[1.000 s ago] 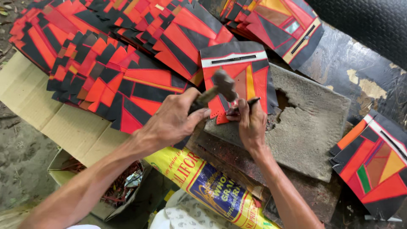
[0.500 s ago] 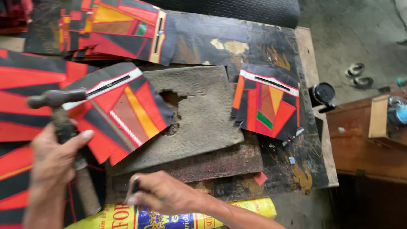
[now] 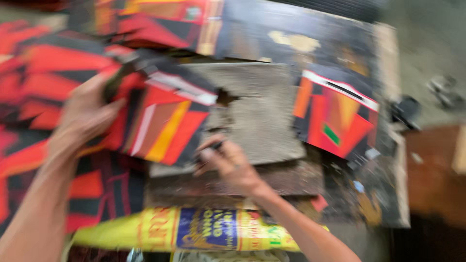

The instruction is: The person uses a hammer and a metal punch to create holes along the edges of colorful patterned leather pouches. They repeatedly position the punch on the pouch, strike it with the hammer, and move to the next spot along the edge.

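The view is motion-blurred. My left hand [image 3: 82, 116] is closed around the dark handle of a hammer [image 3: 121, 73], held over the left side of a red, black and orange printed card [image 3: 165, 121]. The card lies partly on a worn grey block [image 3: 262, 111] with a ragged hole near its top left. My right hand [image 3: 230, 165] rests at the block's front edge beside the card's lower right corner, pinching a small dark rod-like tool [image 3: 215, 145].
A second stack of the same cards [image 3: 335, 114] lies on the block's right side. More cards pile up at left [image 3: 34, 73] and along the top [image 3: 160, 24]. A yellow and blue printed sack [image 3: 194, 230] lies in front. Dark small objects sit at far right [image 3: 405, 111].
My left hand has lifted the hammer up and onto the card's left side. My right hand has moved from the front edge up to the card's corner. The view has shifted slightly.
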